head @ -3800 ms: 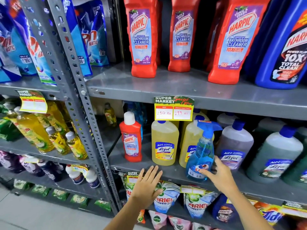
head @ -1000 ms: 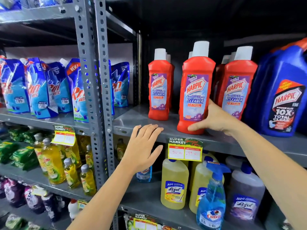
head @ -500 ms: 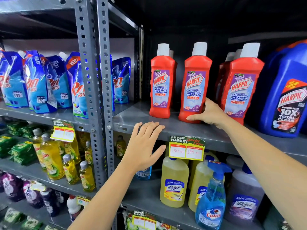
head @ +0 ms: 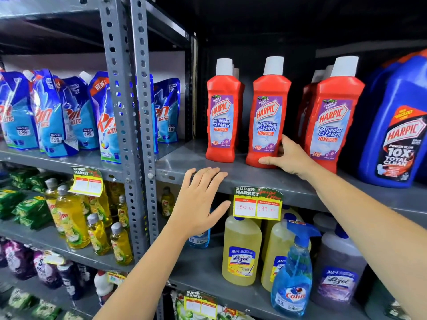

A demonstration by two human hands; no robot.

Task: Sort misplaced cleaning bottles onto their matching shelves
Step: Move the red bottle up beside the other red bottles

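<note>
On the upper grey metal shelf [head: 265, 179], right bay: a row of red Harpic bathroom cleaner bottles with white caps, all upright. Middle red bottle [head: 268, 116] stands on the shelf surface, base down, near the front edge. Right hand [head: 288, 158] is at its lower right side; thumb lies along the front of the base, the other fingers curl round behind the bottle's side, partly hidden. Contact with the bottle is visible, but a firm clamp cannot be confirmed.

Left red bottle [head: 221, 116] stands just beside the middle one, apart from it by a narrow gap. Right red bottle [head: 330, 121] stands to the other side of the hand, with more red bottles behind it. Large blue Harpic jug [head: 397, 130] sits at the far right of the same shelf.

Left hand [head: 198, 204] is flat, palm toward the shelving, fingers straight and close together, thumb spread; fingertips overlap the shelf's front edge. It holds nothing.

Price tag [head: 257, 204], yellow and red, hangs from the shelf edge. Below: yellow Lizol bottles [head: 241, 250], a blue Colin spray bottle [head: 293, 278], a pale purple Lizol bottle [head: 337, 269]. Left bay, past the perforated upright [head: 129, 93]: blue Rin pouches [head: 50, 116] above, yellow dish-liquid bottles [head: 71, 222] beneath.
</note>
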